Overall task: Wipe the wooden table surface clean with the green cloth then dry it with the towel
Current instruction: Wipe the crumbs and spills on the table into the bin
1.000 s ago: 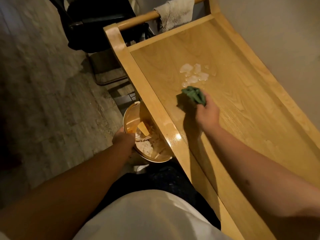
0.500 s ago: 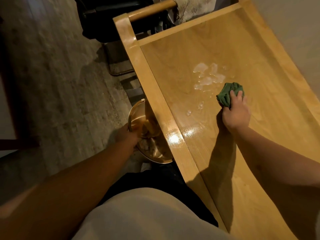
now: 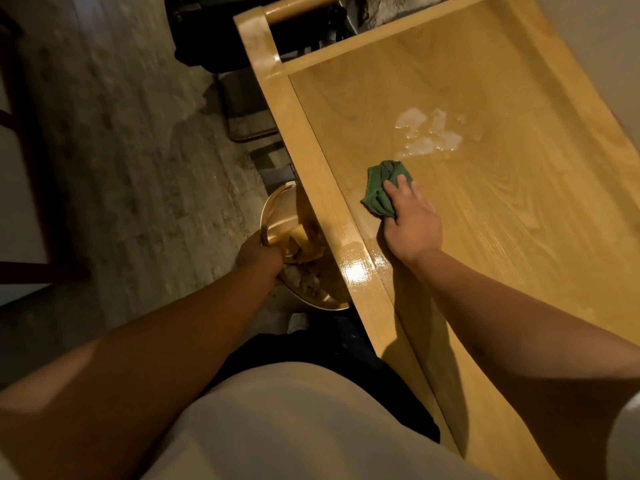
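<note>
The right hand presses the bunched green cloth flat on the wooden table, and it has swung back from the far side of the spill toward the near rail within the last second. The wet patch sits just beyond the cloth, hardly smaller, so wiping has barely begun. The left hand grips a metal bowl below the edge. The towel, probably that pale fabric over the rail, waits unused.

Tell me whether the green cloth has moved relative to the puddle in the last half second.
Yes. The cloth, held by the right hand, slid toward the table's left rail; it was right of and below the puddle, now left of and below it.
</note>
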### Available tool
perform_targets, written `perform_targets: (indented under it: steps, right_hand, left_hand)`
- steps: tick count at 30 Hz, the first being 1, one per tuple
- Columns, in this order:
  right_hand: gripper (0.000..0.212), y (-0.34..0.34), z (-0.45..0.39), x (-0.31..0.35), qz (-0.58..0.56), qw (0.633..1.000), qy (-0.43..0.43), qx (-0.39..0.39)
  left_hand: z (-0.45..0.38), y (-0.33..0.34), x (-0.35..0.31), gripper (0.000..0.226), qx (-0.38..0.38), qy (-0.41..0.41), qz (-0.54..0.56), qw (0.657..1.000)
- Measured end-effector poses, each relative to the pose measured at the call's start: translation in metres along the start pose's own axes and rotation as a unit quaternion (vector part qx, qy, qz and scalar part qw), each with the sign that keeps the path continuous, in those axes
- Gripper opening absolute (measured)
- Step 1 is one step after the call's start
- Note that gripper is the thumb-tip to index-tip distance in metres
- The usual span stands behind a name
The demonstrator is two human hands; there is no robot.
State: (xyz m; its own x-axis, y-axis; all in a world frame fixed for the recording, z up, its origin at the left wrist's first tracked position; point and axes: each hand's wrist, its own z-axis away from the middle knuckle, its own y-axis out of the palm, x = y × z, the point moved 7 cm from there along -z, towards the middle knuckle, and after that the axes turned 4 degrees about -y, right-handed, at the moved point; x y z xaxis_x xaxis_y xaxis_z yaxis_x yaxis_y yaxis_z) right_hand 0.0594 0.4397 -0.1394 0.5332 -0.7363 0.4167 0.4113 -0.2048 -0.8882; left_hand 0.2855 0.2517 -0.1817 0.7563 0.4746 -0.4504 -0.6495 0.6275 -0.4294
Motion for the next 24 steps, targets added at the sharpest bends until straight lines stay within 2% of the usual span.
perform_targets:
  steps: [4, 13, 17, 21, 24]
  right_hand:
    - [0.067, 0.012, 0.007, 0.024, -0.01, 1.0, -0.024, 0.014]
    - [0.068, 0.042, 0.022, 0.076, -0.031, 0.995, -0.076, 0.05]
    - [0.069, 0.055, 0.033, 0.101, -0.112, 0.99, -0.064, 0.056]
    - [0.053, 0.057, 0.047, 0.13, -0.15, 0.984, -0.087, 0.047]
    - [0.053, 0.058, 0.05, 0.144, -0.144, 0.982, -0.111, 0.054]
  left_hand:
    - [0.001, -0.002, -0.001, 0.042, -0.009, 0.005, -0.01, 1.0]
    - [0.008, -0.005, -0.003, 0.048, 0.003, -0.019, 0.008, 1.0]
    - [0.009, -0.006, -0.002, 0.043, 0.024, -0.032, 0.026, 0.999]
    - [0.004, -0.015, -0.003, 0.042, 0.019, -0.025, 0.024, 0.999]
    - [0.001, -0.022, -0.007, 0.044, 0.013, -0.016, -0.004, 1.0]
